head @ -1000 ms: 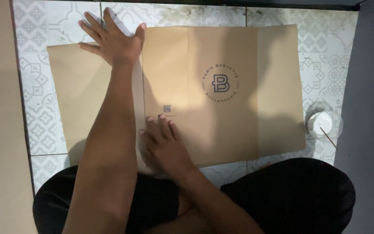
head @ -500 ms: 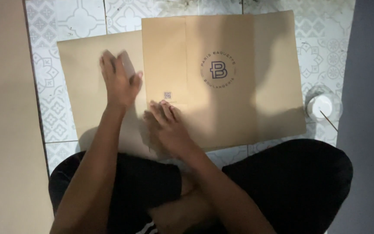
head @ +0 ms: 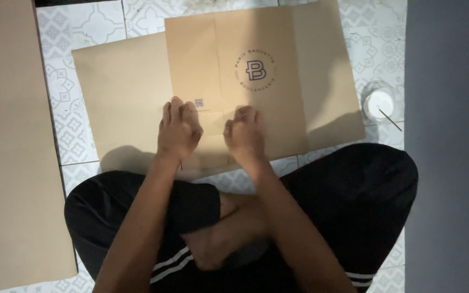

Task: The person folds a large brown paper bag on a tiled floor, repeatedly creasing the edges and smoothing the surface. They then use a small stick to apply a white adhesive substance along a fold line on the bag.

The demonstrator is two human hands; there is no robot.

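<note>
The brown paper bag (head: pixel 278 81) lay flat on the tiled floor (head: pixel 71 125), side panels already folded over, while the left hand (head: pixel 178 130) and right hand (head: pixel 244 135), fingers curled and empty, pressed its unfinished 6 o'clock edge.

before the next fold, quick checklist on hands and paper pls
1. Left hand pressing on the folded brown paper sheet: ok.
2. Right hand on the sheet beside it: ok.
3. Hands apart, small flap visible between them: ok.
4. Sheet flat on the tiled floor: ok.
5. Crease under the fingers sharp: cannot tell.
6. White cup off the sheet's right edge: ok.
</note>
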